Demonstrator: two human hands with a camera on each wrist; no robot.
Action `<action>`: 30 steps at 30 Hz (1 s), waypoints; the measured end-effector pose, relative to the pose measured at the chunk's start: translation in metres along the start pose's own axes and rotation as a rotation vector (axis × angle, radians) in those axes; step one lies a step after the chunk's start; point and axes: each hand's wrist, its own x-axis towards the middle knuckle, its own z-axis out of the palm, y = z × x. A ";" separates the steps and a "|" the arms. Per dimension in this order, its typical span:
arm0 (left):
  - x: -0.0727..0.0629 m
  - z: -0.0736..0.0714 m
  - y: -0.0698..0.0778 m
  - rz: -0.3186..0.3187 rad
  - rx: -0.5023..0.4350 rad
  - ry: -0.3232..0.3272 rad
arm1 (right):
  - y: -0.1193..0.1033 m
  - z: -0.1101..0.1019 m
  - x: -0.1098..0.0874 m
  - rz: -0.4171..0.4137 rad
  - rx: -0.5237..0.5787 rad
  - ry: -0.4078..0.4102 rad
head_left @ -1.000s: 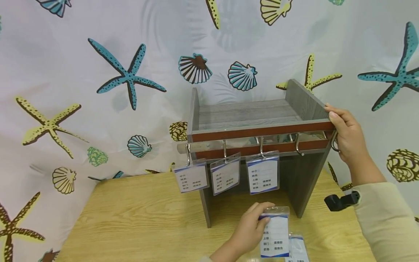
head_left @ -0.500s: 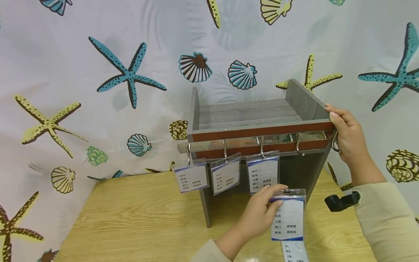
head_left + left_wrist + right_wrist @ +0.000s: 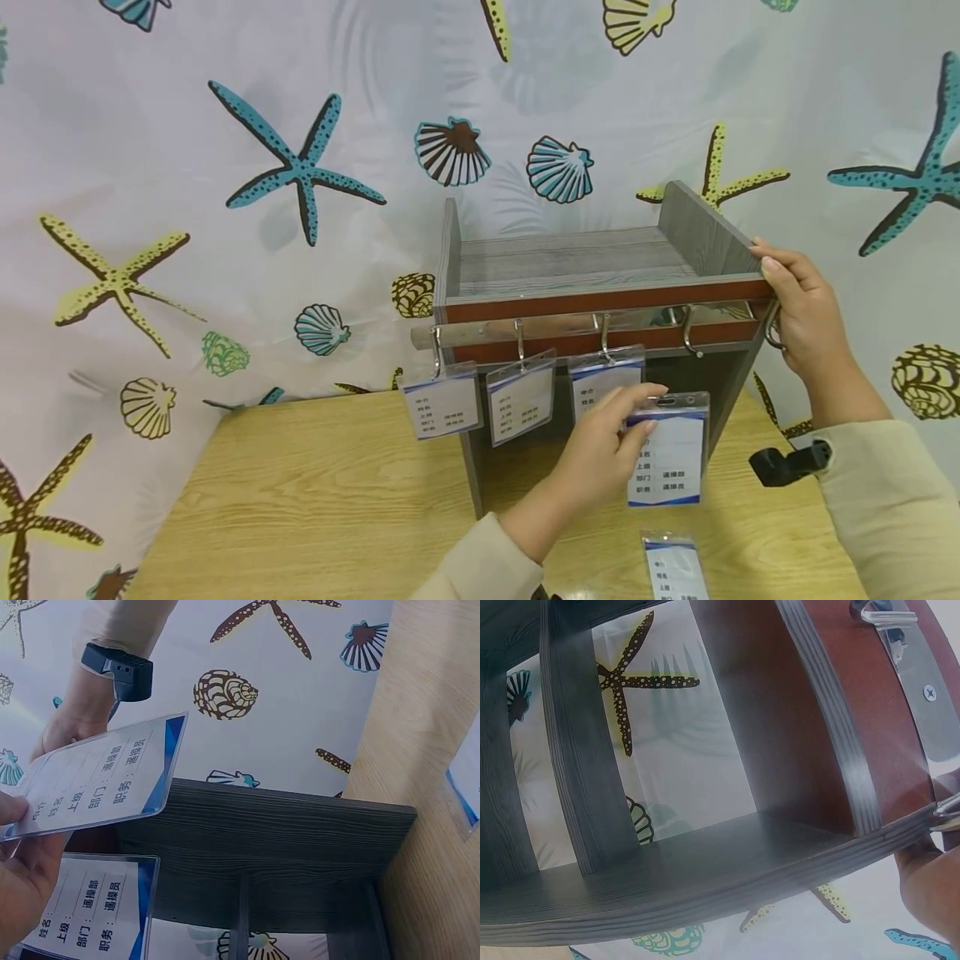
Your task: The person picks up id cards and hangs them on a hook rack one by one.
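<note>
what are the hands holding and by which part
The left hand pinches a badge by its upper left corner. The right hand grips the rack at its front right corner.

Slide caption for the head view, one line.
Left hand holds a badge below an empty hook; right hand grips the rack; three badges hang.

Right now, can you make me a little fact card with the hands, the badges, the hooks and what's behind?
Left hand: pinches a badge near its top
Right hand: holds the shelf at its side
Hanging badges: three, one per hook
Bare hook: next one right of them
Table badge: lies on the table
Behind: cloth with starfish and shells
</note>
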 end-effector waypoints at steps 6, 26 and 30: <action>0.011 -0.002 0.005 0.013 0.002 -0.003 | 0.001 -0.001 0.001 -0.001 0.016 -0.003; 0.052 0.012 0.018 -0.037 0.056 0.062 | 0.010 -0.003 0.014 -0.015 0.031 -0.024; 0.058 0.015 0.016 -0.074 0.022 0.056 | 0.012 -0.003 0.017 -0.014 0.048 -0.021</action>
